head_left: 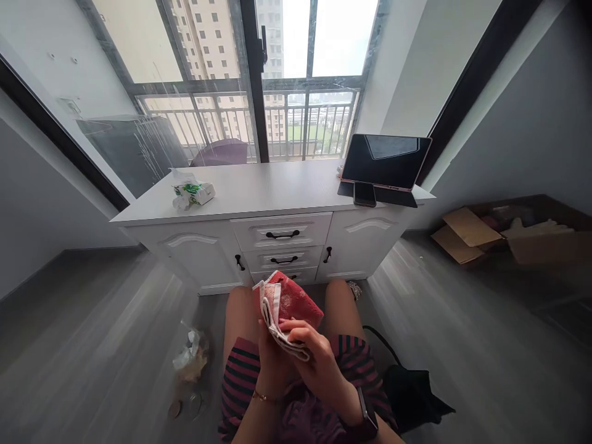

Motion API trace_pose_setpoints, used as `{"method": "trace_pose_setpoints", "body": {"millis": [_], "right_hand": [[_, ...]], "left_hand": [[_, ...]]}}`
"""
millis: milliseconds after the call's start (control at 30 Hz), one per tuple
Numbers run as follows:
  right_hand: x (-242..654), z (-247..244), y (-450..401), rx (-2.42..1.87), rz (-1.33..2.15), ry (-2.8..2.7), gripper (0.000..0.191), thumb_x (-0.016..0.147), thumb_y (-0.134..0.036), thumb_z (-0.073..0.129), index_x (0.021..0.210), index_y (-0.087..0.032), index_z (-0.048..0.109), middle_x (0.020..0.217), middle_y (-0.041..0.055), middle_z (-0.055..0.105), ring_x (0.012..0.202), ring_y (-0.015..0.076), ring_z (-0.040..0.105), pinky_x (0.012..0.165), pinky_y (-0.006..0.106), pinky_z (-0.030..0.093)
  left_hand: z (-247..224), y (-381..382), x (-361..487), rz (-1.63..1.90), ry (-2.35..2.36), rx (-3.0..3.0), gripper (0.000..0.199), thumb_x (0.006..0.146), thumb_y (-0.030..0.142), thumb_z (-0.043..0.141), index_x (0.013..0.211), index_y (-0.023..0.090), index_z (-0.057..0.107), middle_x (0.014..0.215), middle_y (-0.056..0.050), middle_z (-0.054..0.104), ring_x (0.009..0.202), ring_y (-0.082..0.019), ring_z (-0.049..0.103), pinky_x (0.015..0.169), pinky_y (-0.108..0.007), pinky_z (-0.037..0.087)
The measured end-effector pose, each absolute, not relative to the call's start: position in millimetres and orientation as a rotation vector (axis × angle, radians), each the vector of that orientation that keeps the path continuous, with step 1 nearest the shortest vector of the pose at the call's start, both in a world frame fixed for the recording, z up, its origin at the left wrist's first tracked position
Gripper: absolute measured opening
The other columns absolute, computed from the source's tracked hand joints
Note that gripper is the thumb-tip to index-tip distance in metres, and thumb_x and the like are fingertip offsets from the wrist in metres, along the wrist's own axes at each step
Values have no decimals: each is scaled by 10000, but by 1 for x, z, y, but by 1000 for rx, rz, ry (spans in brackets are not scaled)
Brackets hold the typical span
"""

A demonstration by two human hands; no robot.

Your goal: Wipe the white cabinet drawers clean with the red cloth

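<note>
A red cloth with white edging (300,301), folded into several layers, is held up over my lap between both hands. My left hand (272,354) grips it from below and behind, its fingers mostly hidden by the folds. Across the front lies my right hand (314,351), fingers curled over the white layered edge and pressing on the red face. The cloth is tilted, with its folded edges toward me.
Ahead stands a white cabinet (277,191) bearing a tissue pack (197,193), a tablet (386,161) and a phone (364,193). On the floor are a plastic bag (192,356), a round lid (174,409), a black bag (411,394) and an open cardboard box (546,243).
</note>
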State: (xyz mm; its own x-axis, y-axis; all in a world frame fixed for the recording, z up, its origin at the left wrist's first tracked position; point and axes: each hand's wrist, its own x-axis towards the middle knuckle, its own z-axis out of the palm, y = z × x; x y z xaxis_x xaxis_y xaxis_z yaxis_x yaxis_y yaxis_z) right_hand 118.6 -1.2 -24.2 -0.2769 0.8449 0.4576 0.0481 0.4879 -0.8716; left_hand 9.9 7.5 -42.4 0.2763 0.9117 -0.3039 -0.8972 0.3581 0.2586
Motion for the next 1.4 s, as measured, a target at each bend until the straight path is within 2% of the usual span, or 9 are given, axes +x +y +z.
{"method": "trace_pose_setpoints", "body": {"millis": [100, 167, 300, 433, 633, 767, 867, 1033, 1400], "right_hand": [[118, -22, 0, -823, 1067, -1620, 162, 913, -205, 485, 1058, -242, 547, 1113, 71, 642, 990, 173, 621, 883, 305, 485], [117, -25, 5, -971, 1054, -1510, 161, 922, -267, 487, 1071, -226, 530, 1030, 62, 654, 899, 159, 629, 819, 271, 500], [116, -29, 16, -1209, 1017, -1247, 218, 906, -354, 509, 1078, -220, 491, 956, 32, 640, 820, 146, 616, 745, 236, 505], [116, -30, 19, -1220, 1031, -1194, 311, 892, -367, 525, 1157, -218, 461, 1033, 53, 632, 905, 171, 621, 808, 275, 513], [116, -37, 17, -1235, 946, -1190, 296, 888, -356, 537, 1150, -229, 483, 1117, 72, 603, 970, 184, 613, 838, 301, 513], [120, -52, 26, -1325, 870, -1097, 535, 778, -384, 678, 1245, -252, 452, 1260, 92, 525, 1056, 208, 568, 893, 346, 498], [124, -61, 36, -1198, 1208, -1010, 608, 725, -438, 716, 1239, -232, 465, 1111, 82, 615, 955, 213, 614, 822, 346, 524], [122, -64, 41, -1137, 1383, -953, 360, 682, -434, 754, 895, -189, 599, 847, 18, 632, 783, 172, 595, 709, 271, 502], [105, -69, 56, -1025, 1439, -930, 367, 652, -377, 792, 876, -200, 561, 783, -26, 574, 697, 124, 520, 657, 225, 445]], "left_hand": [[-44, 10, 13, 1240, 337, 144, 780, 592, 790, 581, 1072, 189, 713, 1085, -94, 695, 973, -282, 653, 872, -379, 497], [-47, 15, 14, 1282, 295, 212, 869, 511, 755, 678, 1194, 219, 653, 1247, -109, 630, 1149, -336, 569, 970, -421, 448], [-55, 19, 17, 1313, 386, 207, 661, 589, 486, 786, 1185, 231, 656, 1246, -103, 642, 1251, -315, 499, 1064, -408, 374], [-57, 20, 22, 1337, 512, 170, 549, 739, 260, 676, 1279, 223, 586, 1210, -91, 665, 1239, -284, 517, 1091, -410, 339], [-45, 25, 29, 1413, 629, 97, 465, 762, 224, 660, 1225, 196, 634, 1126, -94, 704, 1126, -282, 604, 1036, -405, 404], [-41, 27, 26, 1469, 696, 112, 410, 754, 235, 685, 1163, 207, 672, 1176, -89, 686, 1121, -276, 609, 1015, -398, 431], [-45, 29, 23, 1451, 734, 116, 369, 759, 249, 689, 1122, 185, 692, 1177, -100, 684, 1141, -293, 596, 999, -403, 450], [-59, 35, 21, 1518, 826, 75, 430, 760, 211, 696, 1188, 222, 657, 1146, -72, 701, 1091, -254, 630, 964, -353, 486], [-89, 60, 4, 1319, 570, -169, 359, 901, 181, 456, 1197, 216, 657, 1016, -79, 743, 973, -203, 687, 932, -320, 518]]}}
